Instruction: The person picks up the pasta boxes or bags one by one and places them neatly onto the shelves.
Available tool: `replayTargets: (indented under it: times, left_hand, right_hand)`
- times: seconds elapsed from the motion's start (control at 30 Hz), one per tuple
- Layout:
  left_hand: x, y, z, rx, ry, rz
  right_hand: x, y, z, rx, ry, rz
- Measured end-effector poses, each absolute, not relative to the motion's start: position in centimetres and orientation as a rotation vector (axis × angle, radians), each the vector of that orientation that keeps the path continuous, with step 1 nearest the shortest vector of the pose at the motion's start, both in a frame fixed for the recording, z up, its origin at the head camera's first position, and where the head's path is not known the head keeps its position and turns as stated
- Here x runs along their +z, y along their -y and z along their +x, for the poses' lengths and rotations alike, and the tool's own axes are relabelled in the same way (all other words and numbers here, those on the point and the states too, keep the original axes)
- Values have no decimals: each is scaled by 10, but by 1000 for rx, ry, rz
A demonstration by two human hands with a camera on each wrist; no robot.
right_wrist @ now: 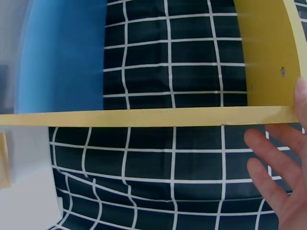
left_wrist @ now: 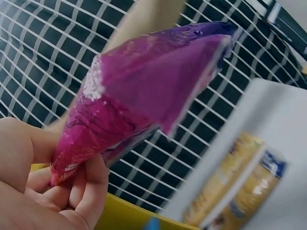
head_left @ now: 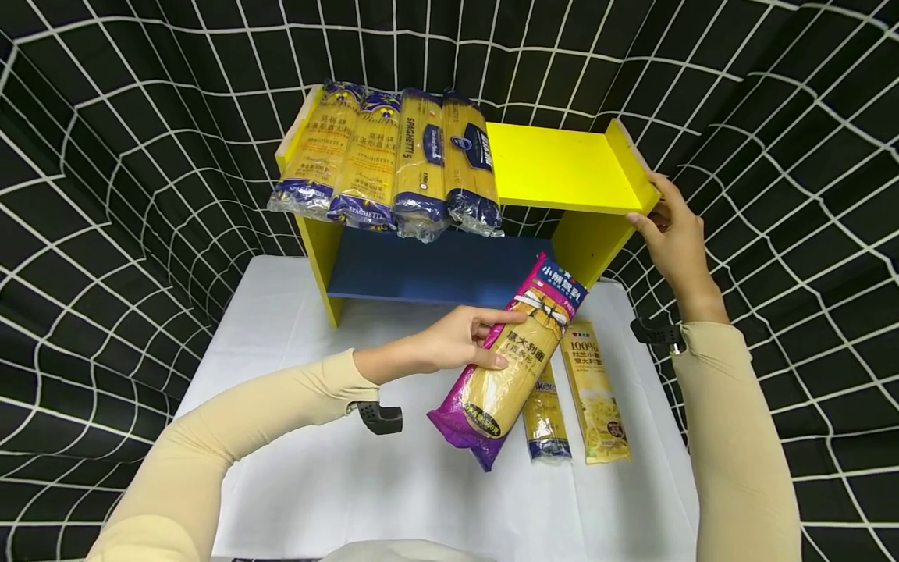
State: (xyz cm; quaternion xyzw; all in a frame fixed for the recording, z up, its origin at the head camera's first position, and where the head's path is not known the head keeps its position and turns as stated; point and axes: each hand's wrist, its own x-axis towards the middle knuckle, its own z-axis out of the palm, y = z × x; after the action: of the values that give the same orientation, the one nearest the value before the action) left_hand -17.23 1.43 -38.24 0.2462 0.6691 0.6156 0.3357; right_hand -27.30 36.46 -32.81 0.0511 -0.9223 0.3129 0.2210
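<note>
Occupying yellow shelf (head_left: pixel 551 160): four spaghetti packs (head_left: pixel 424 168) are lying side by side, toward its left end.
Left hand (head_left: pixel 460 339): it is pinching one purple pack (head_left: pixel 516 359), which is tilting before the blue shelf (head_left: pixel 421 269).
White table (head_left: pixel 316 476): two flat packs (head_left: pixel 597 398) are lying there, one partly hidden.
Right hand (head_left: pixel 677 238): it is gripping the yellow shelf's right corner.
</note>
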Motion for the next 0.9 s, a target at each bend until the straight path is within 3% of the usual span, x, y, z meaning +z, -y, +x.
replayTargets:
  times: [0.6, 0.9]
  left_hand:
    - [-272, -12, -170, 1806, -1714, 575]
    - [-215, -22, -191, 1885, -1829, 533]
  right_hand:
    - [-329, -366, -271, 874, 2551, 143]
    - [-330, -365, -273, 885, 2541, 151]
